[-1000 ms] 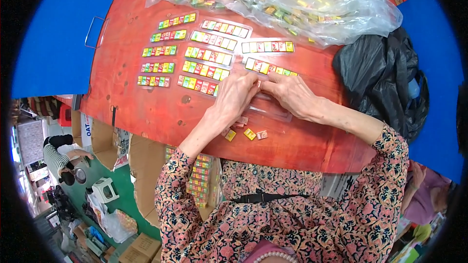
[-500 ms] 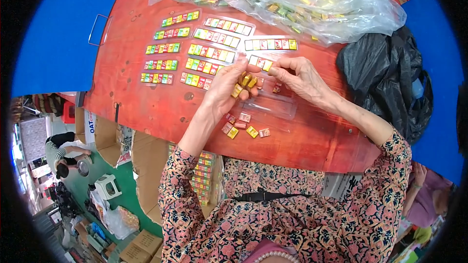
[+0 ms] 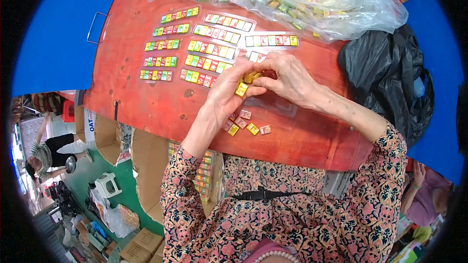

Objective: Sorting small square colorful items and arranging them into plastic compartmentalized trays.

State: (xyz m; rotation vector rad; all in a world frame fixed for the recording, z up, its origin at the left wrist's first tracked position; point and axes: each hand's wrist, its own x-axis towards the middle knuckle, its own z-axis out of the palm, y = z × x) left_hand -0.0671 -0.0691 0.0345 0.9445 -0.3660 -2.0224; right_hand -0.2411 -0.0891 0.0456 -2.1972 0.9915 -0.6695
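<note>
Several small yellow wrapped blocks (image 3: 242, 88) lie in my left hand (image 3: 223, 88), its fingers curled round them. My right hand (image 3: 295, 82) has come up against it, thumb and fingertips closed on the yellow blocks there; exactly which one they pinch is partly hidden. Just beyond my fingers a clear plastic tray with a few blocks in it (image 3: 256, 56) shows, the rest covered by my right hand. Another clear tray (image 3: 287, 109) lies below my hands. Loose red and yellow blocks (image 3: 252, 128) are scattered nearer to me on the red table (image 3: 312, 141).
Filled trays (image 3: 209, 48) stand in columns to the left, with one more tray (image 3: 272, 40) farther back. A big clear bag of loose blocks (image 3: 336, 17) spreads along the far side. A black plastic bag (image 3: 385, 78) sits at right. Cardboard boxes (image 3: 151, 175) adjoin the near left edge.
My right hand has left the tray and moved left and nearer to the blocks in my left hand. At far left, a person in the background has shifted.
</note>
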